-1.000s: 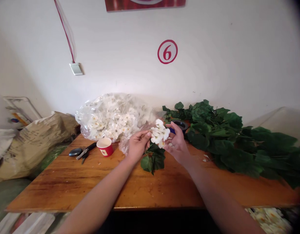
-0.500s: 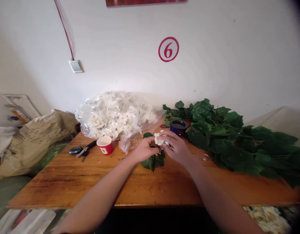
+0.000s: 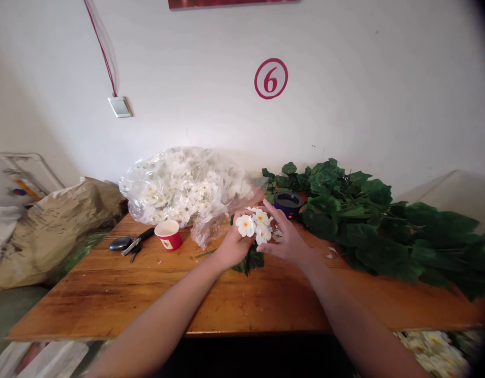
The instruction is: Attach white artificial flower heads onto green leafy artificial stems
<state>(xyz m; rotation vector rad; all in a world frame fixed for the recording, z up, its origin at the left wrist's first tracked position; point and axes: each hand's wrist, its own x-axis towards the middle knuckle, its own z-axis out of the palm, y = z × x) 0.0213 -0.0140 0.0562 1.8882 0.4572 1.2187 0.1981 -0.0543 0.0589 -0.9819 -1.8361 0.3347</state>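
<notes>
A cluster of white flowers [image 3: 261, 233] with yellow centres faces me above the table, its green leaves [image 3: 253, 260] hanging below. My left hand [image 3: 234, 245] is closed around the flower spray just under the blooms; a green stem [image 3: 205, 253] sticks out to its left. Cupped at the right side of the blooms, my right hand [image 3: 286, 237] has its thumb and fingers spread apart. Whether its fingertips touch the petals is hard to tell. Behind that hand stands a dark blue round pot [image 3: 288, 202] with a red light.
Many white flowers fill a clear plastic bag [image 3: 187, 184] at the back. A red paper cup [image 3: 168, 235] stands left, beside keys [image 3: 132, 247] with a black fob. Green leaf sprays [image 3: 368, 226] cover the right side. More white flowers [image 3: 435, 352] lie below the table's right front edge.
The flower cluster has turned to face me, showing several open blooms. My left hand has closed round the spray, and my right hand's fingers have spread away from the petals.
</notes>
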